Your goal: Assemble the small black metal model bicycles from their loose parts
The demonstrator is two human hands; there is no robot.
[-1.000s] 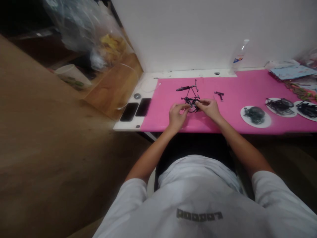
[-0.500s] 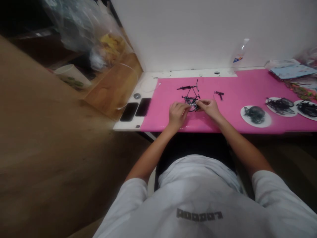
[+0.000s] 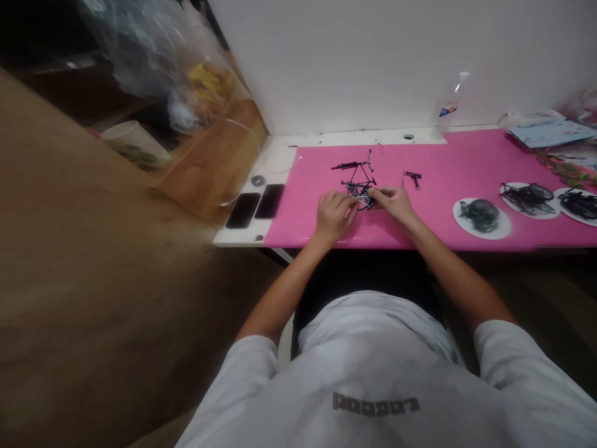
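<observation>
A small black model bicycle (image 3: 358,172) lies on the pink table cover, its handlebar end pointing away from me. Its spoked wheel (image 3: 362,196) is at the near end, between my two hands. With fingertips closed, my left hand (image 3: 333,214) grips the wheel's left side. My right hand (image 3: 394,202) pinches the wheel's right edge between thumb and fingers. Whether a smaller part is also between the fingertips is too small to tell. Just right of the bicycle lie a small black part (image 3: 412,178) and a thin short rod (image 3: 403,183).
White plates (image 3: 504,228) with dark model parts stand at the right. Two phones (image 3: 269,202) and a round metal disc (image 3: 257,180) lie at the left. A clear bottle (image 3: 451,107) stands by the wall. Papers (image 3: 553,133) and bags are stacked far right.
The bicycle has shifted very slightly to the left along with my left hand. Both hands keep their hold at the wheel.
</observation>
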